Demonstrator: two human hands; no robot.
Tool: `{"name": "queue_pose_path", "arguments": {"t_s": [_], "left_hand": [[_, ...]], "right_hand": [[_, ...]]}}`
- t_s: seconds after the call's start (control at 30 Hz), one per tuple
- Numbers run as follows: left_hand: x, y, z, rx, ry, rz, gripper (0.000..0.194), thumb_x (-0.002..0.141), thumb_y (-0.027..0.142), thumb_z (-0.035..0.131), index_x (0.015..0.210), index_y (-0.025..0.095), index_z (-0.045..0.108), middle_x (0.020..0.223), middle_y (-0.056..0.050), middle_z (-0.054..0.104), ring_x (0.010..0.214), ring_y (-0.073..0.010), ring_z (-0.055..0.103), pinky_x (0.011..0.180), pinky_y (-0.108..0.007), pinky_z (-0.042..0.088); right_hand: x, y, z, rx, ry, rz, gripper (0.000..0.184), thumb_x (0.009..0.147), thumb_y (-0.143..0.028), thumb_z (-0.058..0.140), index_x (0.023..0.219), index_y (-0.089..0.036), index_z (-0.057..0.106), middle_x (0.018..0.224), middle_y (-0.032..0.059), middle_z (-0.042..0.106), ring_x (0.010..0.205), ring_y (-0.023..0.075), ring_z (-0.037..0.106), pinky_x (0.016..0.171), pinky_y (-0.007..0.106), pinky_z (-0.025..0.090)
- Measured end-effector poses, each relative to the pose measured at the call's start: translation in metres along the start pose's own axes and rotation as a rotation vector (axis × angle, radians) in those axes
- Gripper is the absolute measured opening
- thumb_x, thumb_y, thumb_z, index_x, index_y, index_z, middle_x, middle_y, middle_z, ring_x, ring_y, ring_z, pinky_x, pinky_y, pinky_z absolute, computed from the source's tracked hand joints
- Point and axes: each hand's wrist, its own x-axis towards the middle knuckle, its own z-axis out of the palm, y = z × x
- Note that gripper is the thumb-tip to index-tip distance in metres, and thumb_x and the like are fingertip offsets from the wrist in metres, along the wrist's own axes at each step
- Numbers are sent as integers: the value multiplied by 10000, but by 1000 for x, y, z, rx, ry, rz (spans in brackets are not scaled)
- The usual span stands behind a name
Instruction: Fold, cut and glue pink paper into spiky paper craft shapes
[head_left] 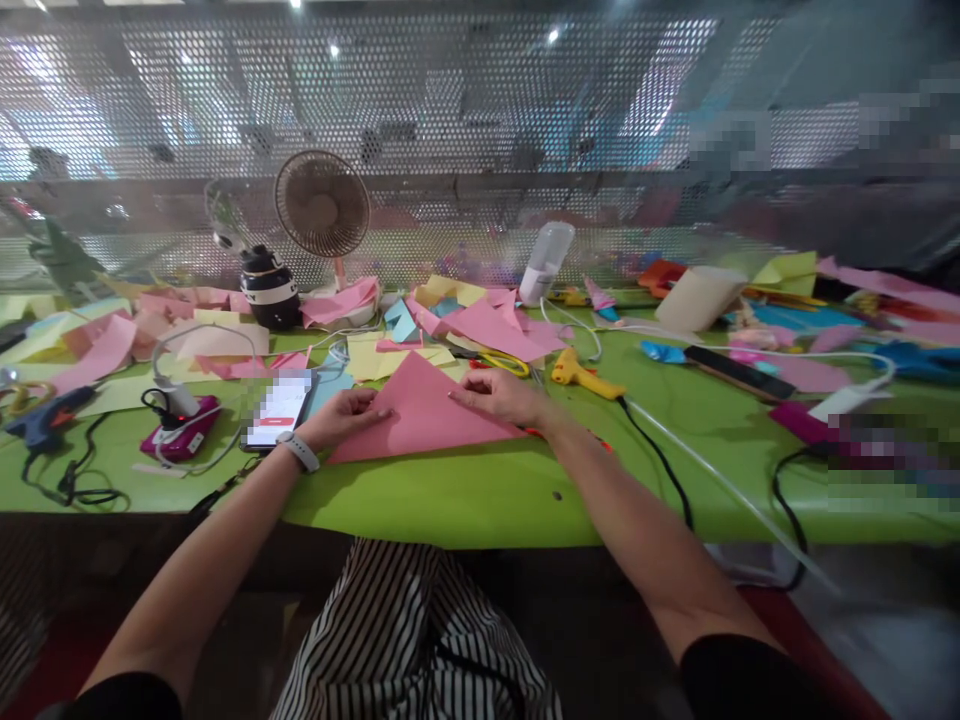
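Observation:
A pink sheet of paper (424,415), folded into a triangle, stands slightly raised over the green tabletop with its peak pointing away from me. On its left slanted edge, my left hand (341,418) pinches the paper between thumb and fingers. My right hand (501,395) grips the opposite slanted edge the same way. Close behind the paper lie scissors with yellow handles (504,362). A yellow glue gun (585,377) rests to the right of my right hand. Left of my left wrist is a phone (277,410) with its screen lit.
Loose coloured paper (510,325) is strewn along the back. A fan (322,205), a black bottle (268,290) and a clear bottle (547,262) stand there. Purple power strip (180,428) and blue glue gun (49,418) lie left. Cords cross the green table (465,505).

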Motion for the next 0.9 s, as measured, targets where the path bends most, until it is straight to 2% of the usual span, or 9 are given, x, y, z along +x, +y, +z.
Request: {"name": "queue_pose_path", "arguments": {"t_s": [0.1,0.2,0.53,0.8,0.9], "left_hand": [[1,0,0,-57,-37,-30,441,740,570,747,779,148,625,653,4,570,543,-89,465,448,-197,327],[1,1,0,-35,-23,-34,455,744,589,732,764,148,625,624,10,548,536,-94,456,441,-203,317],[1,2,0,11,-29,-47,466,766,603,706,760,140,651,571,18,503,505,-90,425,416,-201,282],[0,1,0,20,-41,-92,475,786,608,689,729,144,610,563,31,465,474,-66,367,412,-195,219],[-1,2,0,-8,-48,-127,485,772,628,689,737,155,588,593,21,503,490,-77,405,427,-202,256]], "right_hand": [[0,-2,3,-9,14,-9,466,757,-628,670,634,-207,512,604,-46,414,576,118,372,546,275,269],[0,-6,5,-26,22,-23,474,773,-626,660,626,-207,494,601,-50,371,573,115,340,544,278,250],[3,0,10,67,69,-6,421,785,-610,657,715,-198,610,669,-12,521,625,144,447,562,282,318],[2,-4,10,56,74,-9,428,799,-598,639,730,-176,613,674,-8,501,633,133,423,561,272,304],[2,-2,12,44,91,-7,449,791,-617,637,725,-174,601,657,-16,482,627,130,414,563,272,296]]}}
